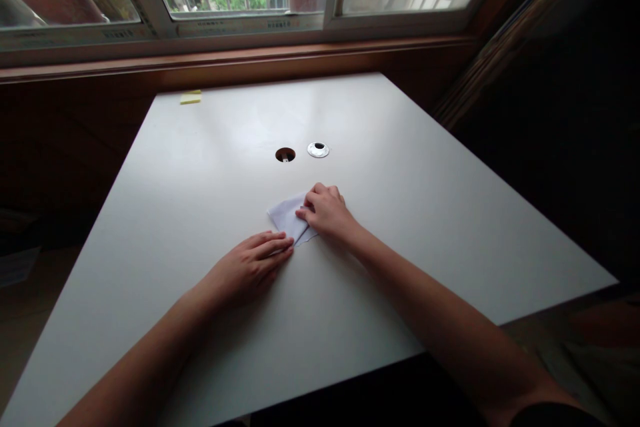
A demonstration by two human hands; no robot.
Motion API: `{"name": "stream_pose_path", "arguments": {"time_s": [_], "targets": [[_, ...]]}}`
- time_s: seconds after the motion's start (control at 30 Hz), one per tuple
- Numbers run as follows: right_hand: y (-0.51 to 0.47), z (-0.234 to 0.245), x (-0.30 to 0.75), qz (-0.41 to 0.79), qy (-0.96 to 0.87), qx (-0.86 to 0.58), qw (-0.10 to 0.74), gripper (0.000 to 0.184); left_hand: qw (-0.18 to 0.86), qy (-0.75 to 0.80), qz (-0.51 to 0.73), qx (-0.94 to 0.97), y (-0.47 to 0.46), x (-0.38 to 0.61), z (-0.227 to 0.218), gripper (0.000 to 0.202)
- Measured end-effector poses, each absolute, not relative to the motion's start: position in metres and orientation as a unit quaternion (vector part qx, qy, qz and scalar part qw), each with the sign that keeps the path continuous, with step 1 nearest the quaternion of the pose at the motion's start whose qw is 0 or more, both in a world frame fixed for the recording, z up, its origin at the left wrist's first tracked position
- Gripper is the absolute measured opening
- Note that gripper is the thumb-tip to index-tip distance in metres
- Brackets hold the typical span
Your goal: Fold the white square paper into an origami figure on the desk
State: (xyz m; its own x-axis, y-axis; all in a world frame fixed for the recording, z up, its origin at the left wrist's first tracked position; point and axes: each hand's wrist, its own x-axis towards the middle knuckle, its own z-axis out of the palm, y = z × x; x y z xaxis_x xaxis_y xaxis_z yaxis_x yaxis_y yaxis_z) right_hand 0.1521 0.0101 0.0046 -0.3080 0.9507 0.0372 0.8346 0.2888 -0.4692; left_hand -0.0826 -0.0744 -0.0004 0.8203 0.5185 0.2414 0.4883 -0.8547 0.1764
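Observation:
A small folded piece of white paper [287,216] lies flat on the white table [200,213], near its middle. My left hand [250,267] lies flat with its fingers stretched out, the fingertips resting on the paper's near corner. My right hand [327,210] covers the paper's right side, its fingers curled and pressing down on it. Part of the paper is hidden under that hand.
A round cable hole [285,155] and its loose white cap [318,149] sit just beyond the paper. A yellow sticky-note pad [191,97] lies at the far left corner. A wooden sill and a window run along the far edge. Dark floor lies to the right.

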Motion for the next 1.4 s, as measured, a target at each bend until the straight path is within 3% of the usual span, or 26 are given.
{"name": "stream_pose_path", "arguments": {"time_s": [0.43, 0.73, 1.4], "targets": [[0.006, 0.005, 0.152, 0.174, -0.79, -0.572, 0.133, 0.021, 0.11, 0.266, 0.2, 0.937, -0.07, -0.093, -0.005, 0.05], [0.006, 0.006, 0.149, 0.159, -0.792, -0.574, 0.133, 0.02, 0.065, 0.295, 0.13, 0.944, -0.069, -0.083, -0.004, 0.057], [0.004, -0.003, 0.149, 0.122, -0.789, -0.575, 0.178, 0.02, 0.048, 0.309, 0.1, 0.944, -0.075, -0.078, 0.001, 0.056]]}}
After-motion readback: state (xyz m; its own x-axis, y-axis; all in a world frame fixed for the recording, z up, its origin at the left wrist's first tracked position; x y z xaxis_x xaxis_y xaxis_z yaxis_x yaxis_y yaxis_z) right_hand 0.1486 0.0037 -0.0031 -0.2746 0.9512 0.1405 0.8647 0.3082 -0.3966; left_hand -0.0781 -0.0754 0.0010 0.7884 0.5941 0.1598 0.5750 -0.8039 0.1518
